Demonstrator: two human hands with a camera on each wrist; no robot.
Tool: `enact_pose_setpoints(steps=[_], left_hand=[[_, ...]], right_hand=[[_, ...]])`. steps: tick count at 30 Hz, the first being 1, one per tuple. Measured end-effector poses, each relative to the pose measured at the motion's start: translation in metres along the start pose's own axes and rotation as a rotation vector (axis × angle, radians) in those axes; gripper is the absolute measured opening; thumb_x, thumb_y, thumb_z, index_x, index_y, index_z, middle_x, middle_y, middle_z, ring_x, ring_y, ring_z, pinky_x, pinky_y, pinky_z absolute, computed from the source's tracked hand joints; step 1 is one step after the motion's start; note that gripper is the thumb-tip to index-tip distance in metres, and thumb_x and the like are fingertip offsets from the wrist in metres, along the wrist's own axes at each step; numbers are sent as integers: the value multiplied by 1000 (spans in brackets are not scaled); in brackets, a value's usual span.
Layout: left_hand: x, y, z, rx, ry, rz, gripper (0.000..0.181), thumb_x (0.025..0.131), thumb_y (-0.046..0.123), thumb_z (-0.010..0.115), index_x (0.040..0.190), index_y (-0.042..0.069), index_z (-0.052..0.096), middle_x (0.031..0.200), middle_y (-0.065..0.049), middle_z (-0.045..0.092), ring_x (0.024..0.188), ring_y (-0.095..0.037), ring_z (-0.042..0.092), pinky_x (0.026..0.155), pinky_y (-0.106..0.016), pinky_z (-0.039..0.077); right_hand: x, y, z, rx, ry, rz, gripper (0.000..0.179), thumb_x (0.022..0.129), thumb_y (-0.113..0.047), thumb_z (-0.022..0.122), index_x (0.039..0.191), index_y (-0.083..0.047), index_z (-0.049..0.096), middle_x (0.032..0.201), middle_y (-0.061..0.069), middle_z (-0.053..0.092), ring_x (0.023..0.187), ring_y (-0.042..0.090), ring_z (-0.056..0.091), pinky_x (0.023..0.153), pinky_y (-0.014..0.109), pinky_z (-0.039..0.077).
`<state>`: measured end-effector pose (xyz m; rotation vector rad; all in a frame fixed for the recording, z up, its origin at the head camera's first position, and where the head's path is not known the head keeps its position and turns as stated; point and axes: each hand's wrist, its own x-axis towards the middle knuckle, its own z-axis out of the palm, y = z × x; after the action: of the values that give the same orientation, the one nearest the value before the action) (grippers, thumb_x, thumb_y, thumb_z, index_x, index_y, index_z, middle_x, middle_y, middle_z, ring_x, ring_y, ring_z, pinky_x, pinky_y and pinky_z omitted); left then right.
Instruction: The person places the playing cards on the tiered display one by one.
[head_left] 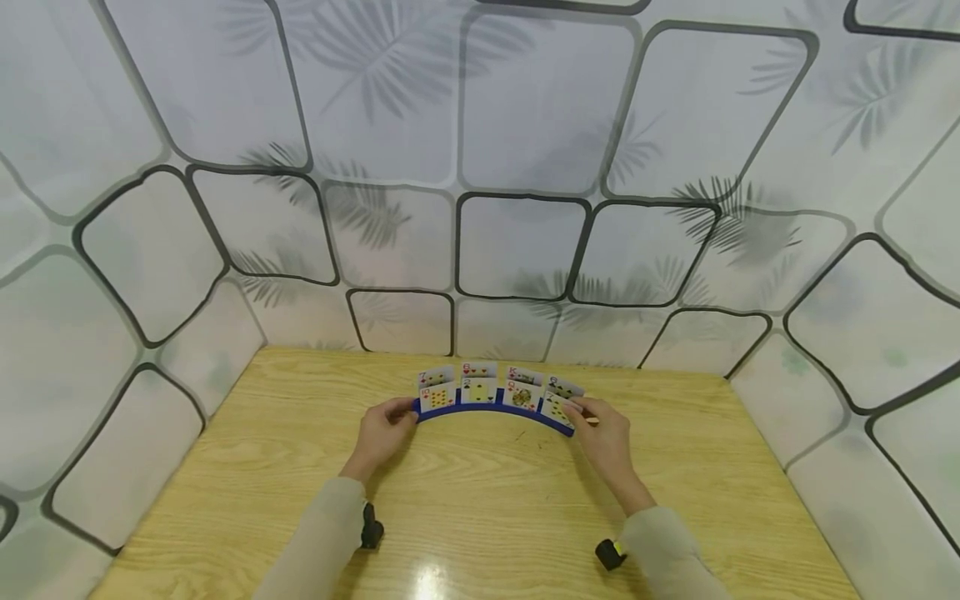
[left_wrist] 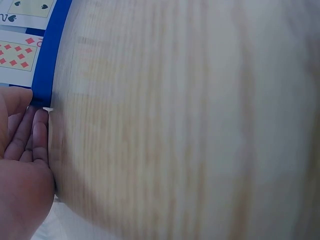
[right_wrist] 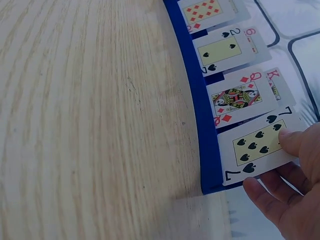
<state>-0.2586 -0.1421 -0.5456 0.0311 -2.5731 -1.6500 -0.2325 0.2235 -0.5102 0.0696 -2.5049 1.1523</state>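
Note:
A curved blue card holder [head_left: 480, 407] stands on the table with playing cards upright in two rows. Its front row runs from the ten of diamonds [left_wrist: 15, 57] through the two of spades [right_wrist: 220, 50] and queen of diamonds [right_wrist: 240, 97] to the seven of spades [right_wrist: 257, 147]. My left hand [head_left: 385, 435] grips the holder's left end, thumb on top and fingers against the end. At the other end my right hand [head_left: 606, 442] pinches the seven of spades, its thumb on the card's face; the fingers behind are partly hidden.
Partly covered back-row cards include a red seven [head_left: 436, 376], a red six [head_left: 480, 368] and a red king [head_left: 524, 374]. The wood-grain table [head_left: 487, 500] extends toward me. Patterned fabric walls [head_left: 397, 233] rise behind the table and on both sides.

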Motion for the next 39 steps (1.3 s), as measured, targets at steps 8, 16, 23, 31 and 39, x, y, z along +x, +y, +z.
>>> enact_pose_setpoints(steps=[8,16,23,31,39], left_hand=[[1,-3,1,-5,-1,4,32,98,5,69,129,-5,71,118,-21,76,109,-32,71,98,-44,59],[2,-4,1,-1,-2,14,32,98,5,69,128,-5,72,117,-20,76,109,-32,71,95,-38,58],[2,-3,1,3,3,7,32,98,5,70,128,-5,72,117,-20,76,108,-31,71,95,-37,58],[2,-2,1,-1,1,4,31,98,5,69,127,-4,72,115,-19,77,107,-30,71,96,-39,57],[1,-2,1,0,2,7,31,97,4,69,127,-5,72,115,-20,76,107,-31,71,95,-37,58]], right_hand=[[0,5,3,35,-1,-6,29,97,-21,78,119,-1,78,109,17,78,97,35,74,79,42,66],[1,6,7,41,1,17,30,97,-20,78,120,-1,78,109,16,78,97,32,74,79,38,66],[1,7,9,49,5,23,29,96,-20,79,119,-1,78,108,17,78,96,32,74,75,35,65],[0,7,9,34,-4,34,29,97,-20,79,118,-1,79,108,17,78,97,33,74,72,24,61],[0,6,10,22,16,15,25,95,-18,80,114,-1,80,104,15,79,93,32,74,70,26,61]])
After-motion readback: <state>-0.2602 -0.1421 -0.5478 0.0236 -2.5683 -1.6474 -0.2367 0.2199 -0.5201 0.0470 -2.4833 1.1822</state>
